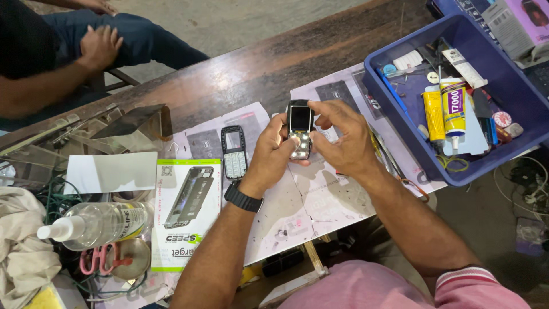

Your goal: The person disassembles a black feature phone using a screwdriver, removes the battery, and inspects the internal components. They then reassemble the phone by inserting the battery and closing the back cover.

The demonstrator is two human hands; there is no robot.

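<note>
Both hands (274,150) (343,137) grip phone (299,136); green-white pkg (187,213) left

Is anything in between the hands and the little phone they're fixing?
No, nothing is in the way. The left hand and right hand both already grip the phone directly, above the paper-covered table. The nearest other thing, a keypad cover, lies on the paper off to the left, apart from the hands.

Both hands hold a small black phone (299,136) upright over the paper-covered bench (240,74) — left hand (273,151) gripping its lower side, right hand (338,137) pinching the top. A phone front cover (234,151) lies just left; its keypad seems exposed — hard to tell.
</note>
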